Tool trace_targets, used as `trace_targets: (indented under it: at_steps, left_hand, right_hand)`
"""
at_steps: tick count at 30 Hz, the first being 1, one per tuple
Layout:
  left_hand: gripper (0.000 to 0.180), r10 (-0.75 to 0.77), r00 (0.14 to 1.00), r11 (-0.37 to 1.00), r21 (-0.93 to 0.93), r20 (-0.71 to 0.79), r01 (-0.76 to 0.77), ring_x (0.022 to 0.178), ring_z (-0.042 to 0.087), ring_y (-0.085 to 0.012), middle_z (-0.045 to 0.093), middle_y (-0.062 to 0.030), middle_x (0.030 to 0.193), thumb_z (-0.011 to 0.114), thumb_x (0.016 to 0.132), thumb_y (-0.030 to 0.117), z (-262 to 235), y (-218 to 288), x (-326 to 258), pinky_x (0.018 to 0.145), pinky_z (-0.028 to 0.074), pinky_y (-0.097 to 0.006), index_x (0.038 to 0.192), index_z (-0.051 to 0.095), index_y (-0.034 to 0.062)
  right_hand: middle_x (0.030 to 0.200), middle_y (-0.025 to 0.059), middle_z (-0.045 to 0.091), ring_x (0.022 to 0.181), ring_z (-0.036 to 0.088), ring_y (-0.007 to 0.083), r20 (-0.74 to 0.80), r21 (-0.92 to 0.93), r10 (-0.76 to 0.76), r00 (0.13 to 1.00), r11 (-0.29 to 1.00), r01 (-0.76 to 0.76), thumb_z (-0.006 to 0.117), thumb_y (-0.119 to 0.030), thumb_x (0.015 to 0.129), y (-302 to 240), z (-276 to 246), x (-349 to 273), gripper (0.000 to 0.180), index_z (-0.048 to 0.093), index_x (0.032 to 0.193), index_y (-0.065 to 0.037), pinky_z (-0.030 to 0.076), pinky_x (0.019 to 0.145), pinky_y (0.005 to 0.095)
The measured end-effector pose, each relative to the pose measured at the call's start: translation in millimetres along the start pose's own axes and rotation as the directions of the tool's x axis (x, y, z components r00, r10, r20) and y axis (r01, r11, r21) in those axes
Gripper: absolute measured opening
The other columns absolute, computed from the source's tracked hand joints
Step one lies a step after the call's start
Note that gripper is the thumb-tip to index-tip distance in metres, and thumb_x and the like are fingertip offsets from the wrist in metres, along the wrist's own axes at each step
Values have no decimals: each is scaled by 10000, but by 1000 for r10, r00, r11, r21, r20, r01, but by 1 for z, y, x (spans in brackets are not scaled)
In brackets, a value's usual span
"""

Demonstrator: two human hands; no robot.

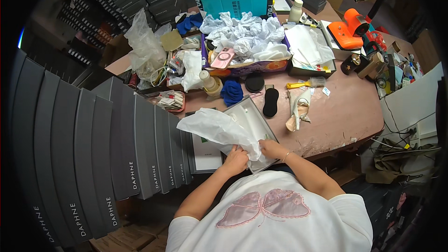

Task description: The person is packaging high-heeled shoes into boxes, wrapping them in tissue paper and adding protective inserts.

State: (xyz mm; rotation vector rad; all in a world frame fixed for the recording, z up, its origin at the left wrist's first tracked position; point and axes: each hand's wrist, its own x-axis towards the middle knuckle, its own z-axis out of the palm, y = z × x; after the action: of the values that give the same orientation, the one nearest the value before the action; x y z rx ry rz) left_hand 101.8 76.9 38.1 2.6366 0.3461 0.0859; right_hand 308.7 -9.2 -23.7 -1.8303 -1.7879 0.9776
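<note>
We found white tissue paper (214,128) partly over the open shoebox (260,119), stretching forward-left from the left hand (236,160) and right hand (271,150), both pinching it, the left nearer its free end.

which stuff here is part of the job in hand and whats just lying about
In the job:
white tissue paper, with the left hand and right hand on it
open grey box beneath it
probably the pale shoe on the table

Seemingly just lying about:
yellow-handled brush
pink phone
blue cloth
orange tool
</note>
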Motion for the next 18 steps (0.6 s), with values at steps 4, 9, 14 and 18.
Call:
trace_targets:
  at_steps: [4,9,14,18]
  left_hand:
    - [213,-48,991,998,45,126,43,1102,518,-311,636,-86,959,662,662,145,-6,1,3,1092,217,-546,856,705,68]
    - [197,-106,961,993,72,255,90,1126,505,-315,635,-80,970,656,659,139,-7,-3,9,1112,195,-549,830,703,51]
    - [186,-67,996,997,-45,57,69,1102,519,-325,635,-118,959,645,639,106,2,0,-4,1093,218,-535,806,697,43]
    - [231,-89,988,995,-36,128,94,1094,522,-330,633,-124,947,641,636,97,-2,2,1,1089,214,-539,858,693,62]
  right_hand:
    - [860,212,619,768,627,387,-135,-147,-21,991,989,1,588,-160,824,-24,-7,-2,164,614,901,-18,512,675,459]
    - [885,191,616,809,645,330,-239,-420,-77,968,907,-32,566,-101,818,-48,-26,8,108,609,882,-25,535,601,427]
    - [1005,231,593,917,612,390,-192,-125,106,976,984,-131,514,-58,820,-27,-1,1,154,618,913,8,526,744,442]
    - [1077,267,567,923,590,436,-453,-330,-161,877,944,4,492,-36,817,-4,24,-3,198,619,962,8,485,849,467]
